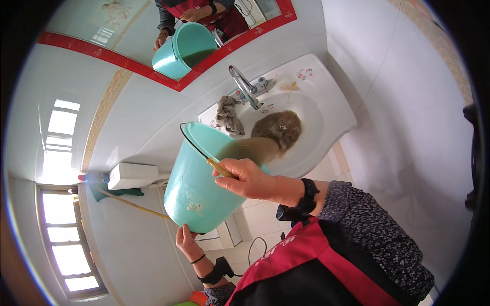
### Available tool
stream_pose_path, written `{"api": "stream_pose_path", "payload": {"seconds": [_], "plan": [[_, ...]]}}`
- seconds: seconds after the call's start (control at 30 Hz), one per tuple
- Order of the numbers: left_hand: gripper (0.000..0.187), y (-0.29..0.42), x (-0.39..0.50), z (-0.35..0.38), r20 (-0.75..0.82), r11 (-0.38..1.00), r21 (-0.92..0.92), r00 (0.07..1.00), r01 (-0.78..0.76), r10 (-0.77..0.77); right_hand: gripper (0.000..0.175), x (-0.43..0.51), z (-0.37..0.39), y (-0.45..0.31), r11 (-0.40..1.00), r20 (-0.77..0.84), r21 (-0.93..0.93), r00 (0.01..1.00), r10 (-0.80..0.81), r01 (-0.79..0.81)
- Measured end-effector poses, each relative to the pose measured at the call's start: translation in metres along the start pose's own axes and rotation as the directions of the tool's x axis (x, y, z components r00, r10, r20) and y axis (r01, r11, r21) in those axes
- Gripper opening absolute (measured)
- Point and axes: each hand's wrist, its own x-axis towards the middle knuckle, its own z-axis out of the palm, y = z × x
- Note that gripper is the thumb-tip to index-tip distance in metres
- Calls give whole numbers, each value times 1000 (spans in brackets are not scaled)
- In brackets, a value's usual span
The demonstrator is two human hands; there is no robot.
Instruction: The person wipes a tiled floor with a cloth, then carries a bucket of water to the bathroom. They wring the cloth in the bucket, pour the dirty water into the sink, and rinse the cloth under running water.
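A turquoise plastic bucket is tipped over the near-left rim of a white washbasin. Murky brown water streams from its mouth and pools, foaming, in the bowl. My right hand grips the yellowish grip of the wire handle, close against the bucket's upper side. At the bucket's base is my left hand, thumb on the outer wall and the other fingers partly hidden beneath. A crumpled grey cloth lies on the basin's edge, beside the chrome faucet.
A red-framed mirror hangs above the basin and reflects the bucket and a person. Farther left are a white toilet cistern, a long yellowish stick and a window. A tiled wall bounds the right side.
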Motion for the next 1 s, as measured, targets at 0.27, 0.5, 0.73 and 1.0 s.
{"api": "stream_pose_path", "payload": {"seconds": [0.27, 0.5, 0.73, 1.0], "plan": [[22, 18, 7, 3, -32, 993, 63, 994, -98, 100, 13, -5, -13, 5, 998, -62, 18, 997, -50, 52], [18, 32, 3, 6, -84, 960, 177, 968, -219, 236, 12, -7, -21, 10, 996, -87, -18, 992, -92, 90], [16, 39, -1, 10, -80, 934, 245, 955, -260, 287, 12, -7, -26, 5, 977, -102, -140, 979, -175, 160], [15, 42, -13, 22, -59, 953, 209, 970, -220, 237, 14, -9, -19, 18, 957, -84, -234, 978, -193, 168]]}}
